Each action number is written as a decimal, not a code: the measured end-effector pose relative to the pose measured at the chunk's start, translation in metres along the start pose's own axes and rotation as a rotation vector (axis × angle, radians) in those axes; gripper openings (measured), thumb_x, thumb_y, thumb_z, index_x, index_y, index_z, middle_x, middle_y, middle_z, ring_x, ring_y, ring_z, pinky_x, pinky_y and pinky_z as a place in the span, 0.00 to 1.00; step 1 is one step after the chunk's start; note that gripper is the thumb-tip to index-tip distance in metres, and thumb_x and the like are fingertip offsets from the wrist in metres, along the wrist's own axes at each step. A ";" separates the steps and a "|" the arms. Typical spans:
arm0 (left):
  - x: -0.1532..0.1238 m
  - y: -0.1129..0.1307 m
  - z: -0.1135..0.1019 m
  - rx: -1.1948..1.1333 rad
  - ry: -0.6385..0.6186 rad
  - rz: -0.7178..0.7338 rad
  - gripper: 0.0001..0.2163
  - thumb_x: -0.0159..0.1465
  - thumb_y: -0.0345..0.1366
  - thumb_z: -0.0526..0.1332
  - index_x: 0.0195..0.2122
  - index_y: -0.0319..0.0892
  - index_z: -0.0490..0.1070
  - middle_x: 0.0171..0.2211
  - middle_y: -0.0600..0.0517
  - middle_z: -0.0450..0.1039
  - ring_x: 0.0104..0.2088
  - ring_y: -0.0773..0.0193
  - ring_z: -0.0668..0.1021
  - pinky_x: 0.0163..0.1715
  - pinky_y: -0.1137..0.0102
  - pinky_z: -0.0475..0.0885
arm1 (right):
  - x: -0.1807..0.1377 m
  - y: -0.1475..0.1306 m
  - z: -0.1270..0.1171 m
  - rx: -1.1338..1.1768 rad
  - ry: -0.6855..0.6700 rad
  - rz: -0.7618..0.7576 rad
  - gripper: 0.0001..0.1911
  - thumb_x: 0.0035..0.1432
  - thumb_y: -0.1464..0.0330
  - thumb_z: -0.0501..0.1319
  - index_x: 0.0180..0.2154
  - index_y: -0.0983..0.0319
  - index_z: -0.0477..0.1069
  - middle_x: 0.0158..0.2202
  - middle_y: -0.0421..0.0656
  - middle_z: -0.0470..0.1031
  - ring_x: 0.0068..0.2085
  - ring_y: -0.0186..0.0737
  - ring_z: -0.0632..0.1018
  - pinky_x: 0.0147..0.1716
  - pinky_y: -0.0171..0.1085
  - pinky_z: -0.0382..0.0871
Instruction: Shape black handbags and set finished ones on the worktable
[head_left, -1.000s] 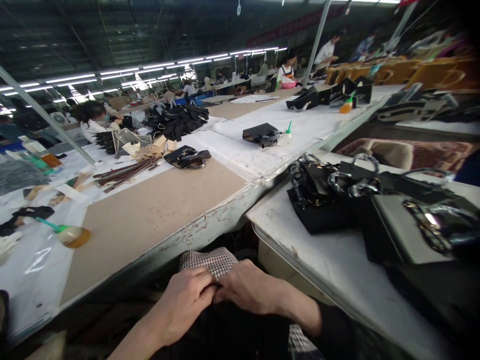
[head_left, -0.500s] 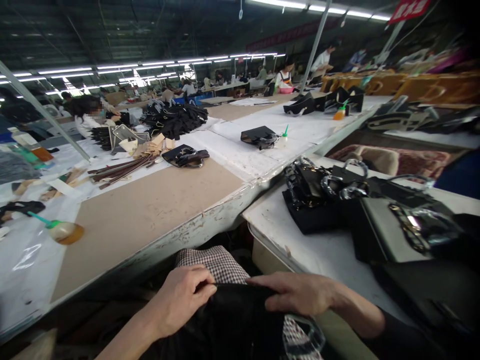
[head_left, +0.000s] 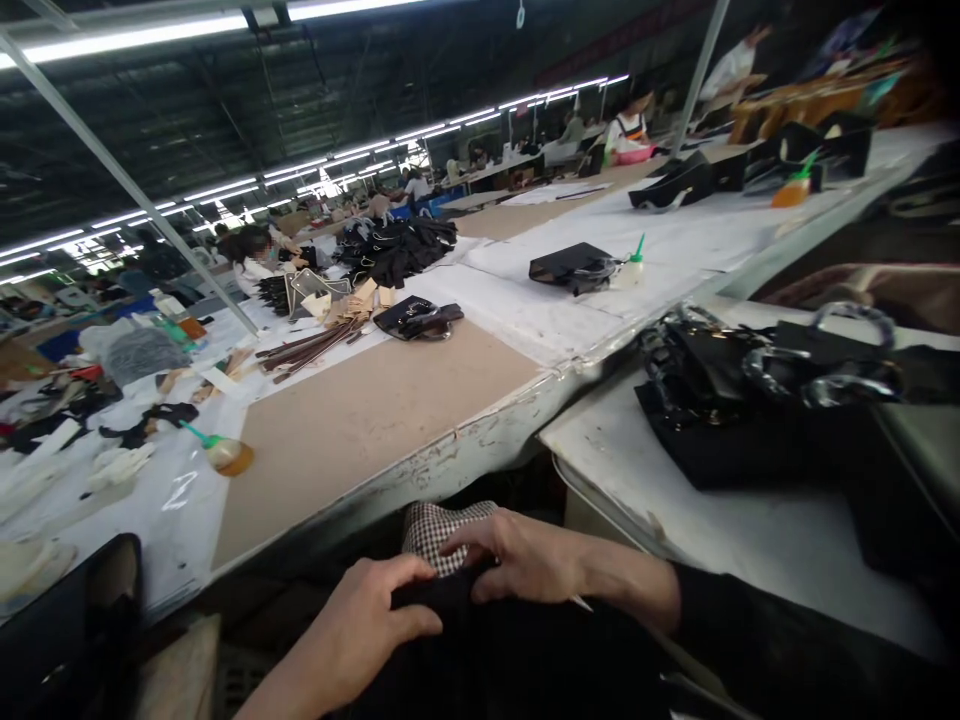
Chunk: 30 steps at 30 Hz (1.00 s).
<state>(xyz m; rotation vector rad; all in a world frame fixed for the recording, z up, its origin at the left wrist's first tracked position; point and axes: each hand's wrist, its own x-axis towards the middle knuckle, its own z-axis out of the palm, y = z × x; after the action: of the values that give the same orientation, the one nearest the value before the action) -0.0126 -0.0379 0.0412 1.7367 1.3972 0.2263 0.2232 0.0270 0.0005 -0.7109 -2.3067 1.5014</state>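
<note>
A black piece of fabric or leather (head_left: 517, 660) lies on my lap, over checked cloth (head_left: 433, 528). My left hand (head_left: 367, 615) rests on its left edge with the fingers curled, thumb and fingertips pinching the black material. My right hand (head_left: 525, 560) lies on its upper edge, fingers bent and pressing down on it. Both hands are below the front edge of the long work table (head_left: 360, 420).
Black handbags with chain handles (head_left: 720, 390) sit on a white side table (head_left: 675, 500) to the right. A glue bottle (head_left: 221, 452) lies at the left. Brown straps (head_left: 315, 345), black bags (head_left: 570, 268) and seated people are farther along the table.
The view has shifted left and tilted. My right hand has drawn back leftward toward my left hand on the black piece.
</note>
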 end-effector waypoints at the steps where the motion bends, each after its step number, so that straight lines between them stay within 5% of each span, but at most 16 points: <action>1: 0.000 0.000 0.000 0.018 -0.004 0.002 0.07 0.59 0.36 0.67 0.39 0.47 0.80 0.31 0.60 0.78 0.34 0.62 0.75 0.34 0.73 0.64 | 0.000 0.000 -0.004 0.000 -0.014 0.008 0.24 0.50 0.75 0.68 0.51 0.56 0.78 0.41 0.38 0.81 0.42 0.43 0.79 0.41 0.34 0.69; 14: 0.026 -0.003 0.021 -0.065 -0.074 0.022 0.12 0.65 0.46 0.63 0.36 0.43 0.79 0.29 0.58 0.72 0.32 0.64 0.70 0.30 0.73 0.59 | -0.018 0.015 -0.007 0.008 0.010 0.179 0.14 0.58 0.57 0.68 0.43 0.56 0.83 0.31 0.37 0.80 0.35 0.38 0.76 0.32 0.31 0.65; 19: 0.031 -0.006 0.028 -0.007 -0.029 -0.040 0.11 0.63 0.43 0.64 0.29 0.41 0.73 0.23 0.60 0.63 0.27 0.67 0.65 0.26 0.73 0.55 | -0.009 0.015 -0.005 -0.092 -0.008 0.163 0.09 0.56 0.62 0.69 0.35 0.60 0.83 0.25 0.35 0.75 0.29 0.35 0.72 0.28 0.31 0.61; 30: 0.039 -0.009 0.035 0.015 -0.040 -0.072 0.08 0.56 0.37 0.66 0.27 0.42 0.68 0.21 0.61 0.63 0.25 0.69 0.64 0.24 0.74 0.54 | -0.007 0.028 0.002 0.037 -0.003 0.129 0.03 0.50 0.71 0.70 0.31 0.63 0.82 0.23 0.33 0.72 0.26 0.32 0.70 0.25 0.30 0.59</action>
<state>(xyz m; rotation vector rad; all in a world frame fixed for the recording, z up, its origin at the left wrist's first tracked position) 0.0163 -0.0221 -0.0003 1.6911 1.4325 0.1418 0.2349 0.0303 -0.0257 -0.8631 -2.2669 1.5972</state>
